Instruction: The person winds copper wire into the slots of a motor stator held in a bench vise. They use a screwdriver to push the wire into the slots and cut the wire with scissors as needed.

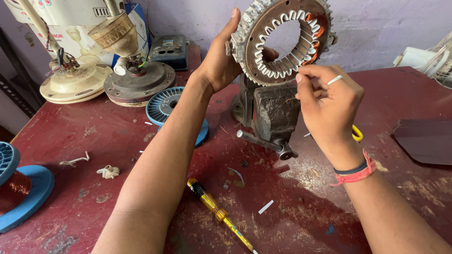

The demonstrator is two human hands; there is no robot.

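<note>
Gripping the motor ring by its outer rim, left hand wrapped round the edge with thumb up along the side, holding it upright above the vise. Right hand just below the ring's lower right, fingertips pinched together on what looks like a fine wire, too thin to make out for sure. White slot liners all round the inner teeth, copper coil showing only at the upper right.

Risk from here, as a judgement: ring held in the air by one hand only, so a slip drops it onto the iron vise and dents a tooth or tears a liner. Wire pulled hard over a tooth edge could scrape or snap. Tug at an angle could twist the ring in the palm.

Below the grip, yellow screwdriver lying loose near the forearm. Left of the grip, blue wire spool, then two old fan motors. Far left, another blue spool wound with copper. All on a worn red table, paint chipped, scraps of white paper scattered. Behind, a pale purple wall, scuffed.
</note>
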